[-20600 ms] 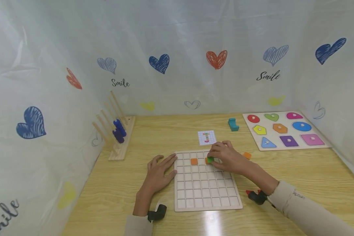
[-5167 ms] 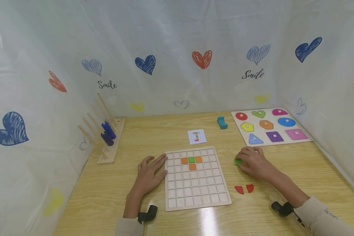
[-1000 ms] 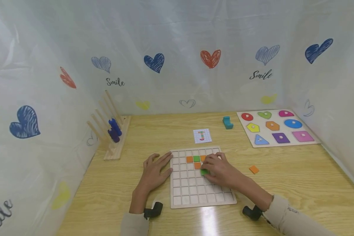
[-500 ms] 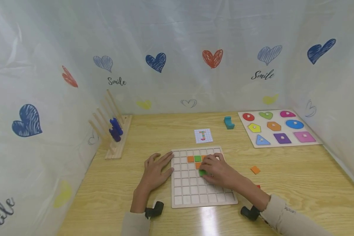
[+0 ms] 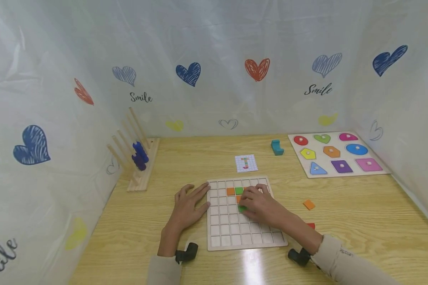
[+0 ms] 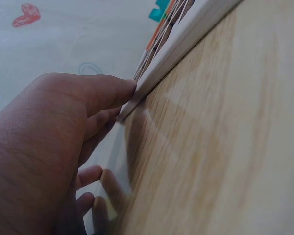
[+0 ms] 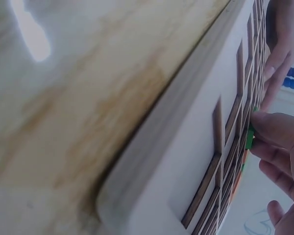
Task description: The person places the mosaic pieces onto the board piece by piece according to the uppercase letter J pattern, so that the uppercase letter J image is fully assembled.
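A wooden grid board (image 5: 232,240) lies on the table in the head view. My left hand (image 5: 187,206) rests at its left edge, fingertips and thumb touching the rim. My right hand (image 5: 262,204) pinches a green square tile (image 5: 241,208) at a cell just below an orange tile (image 5: 238,199). In the right wrist view the thumb and fingers grip the green tile (image 7: 250,138) standing tilted at the grid. In a row above sit an orange tile (image 5: 230,191), a green tile (image 5: 239,190) and another orange tile, mostly hidden by my fingers.
A card with a J pattern (image 5: 246,163) lies behind the board. To the right are a loose orange tile (image 5: 309,204) and a red piece (image 5: 311,226), partly hidden by my forearm. Farther back stand a teal block (image 5: 277,147), a shape puzzle (image 5: 337,171) and a peg rack (image 5: 146,174).
Since the oldest frame, a green and an orange tile have joined the board. My right hand brought another green tile from the right, and has just shifted it slightly left. Left hand stays put.
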Demonstrator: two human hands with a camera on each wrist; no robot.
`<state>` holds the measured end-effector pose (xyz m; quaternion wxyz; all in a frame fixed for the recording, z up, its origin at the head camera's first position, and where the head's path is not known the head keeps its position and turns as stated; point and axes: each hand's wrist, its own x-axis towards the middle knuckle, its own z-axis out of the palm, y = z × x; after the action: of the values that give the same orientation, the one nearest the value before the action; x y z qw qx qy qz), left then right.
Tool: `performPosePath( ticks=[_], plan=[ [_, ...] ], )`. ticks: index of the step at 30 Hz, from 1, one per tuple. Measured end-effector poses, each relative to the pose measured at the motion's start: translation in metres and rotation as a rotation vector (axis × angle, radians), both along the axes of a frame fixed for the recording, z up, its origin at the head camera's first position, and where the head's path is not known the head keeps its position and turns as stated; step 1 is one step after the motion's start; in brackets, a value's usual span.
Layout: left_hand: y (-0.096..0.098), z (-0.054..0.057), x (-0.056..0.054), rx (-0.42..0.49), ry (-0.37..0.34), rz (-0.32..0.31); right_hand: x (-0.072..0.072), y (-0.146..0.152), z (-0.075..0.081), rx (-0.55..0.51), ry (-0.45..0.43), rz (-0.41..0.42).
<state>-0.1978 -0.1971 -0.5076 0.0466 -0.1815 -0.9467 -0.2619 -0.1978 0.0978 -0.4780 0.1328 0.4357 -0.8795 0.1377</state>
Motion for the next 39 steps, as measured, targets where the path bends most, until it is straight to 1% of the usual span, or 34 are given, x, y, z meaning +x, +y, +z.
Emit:
performPosePath(
  ticks=[7, 15, 18, 22, 26, 30, 35, 39],
  plan=[
    [0.001, 0.001, 0.000, 0.000, 0.031, -0.011, 0.001, 0.001, 0.000, -0.013, 0.007, 0.001],
    [0.001, 0.002, 0.000, -0.008, 0.021, -0.007, 0.003, 0.005, 0.002, -0.028, -0.014, -0.010],
    [0.001, 0.002, 0.000, -0.015, 0.016, -0.007, 0.003, 0.010, 0.005, -0.030, -0.023, -0.024],
    [0.001, 0.002, 0.001, 0.000, 0.023, -0.012, 0.005, 0.018, 0.007, -0.025, -0.035, -0.047],
    [0.001, 0.002, 0.001, 0.007, 0.046, -0.014, 0.006, 0.029, 0.006, -0.033, -0.053, -0.057],
    [0.001, 0.001, 0.001, 0.000, 0.040, -0.011, 0.007, 0.041, 0.005, -0.034, -0.063, -0.067],
    [0.001, 0.000, 0.000, -0.002, 0.032, -0.013, 0.008, 0.053, 0.005, -0.017, -0.048, -0.102],
    [0.001, -0.001, 0.000, -0.002, 0.033, -0.017, 0.010, 0.061, 0.005, 0.017, -0.039, -0.159]
  ],
)
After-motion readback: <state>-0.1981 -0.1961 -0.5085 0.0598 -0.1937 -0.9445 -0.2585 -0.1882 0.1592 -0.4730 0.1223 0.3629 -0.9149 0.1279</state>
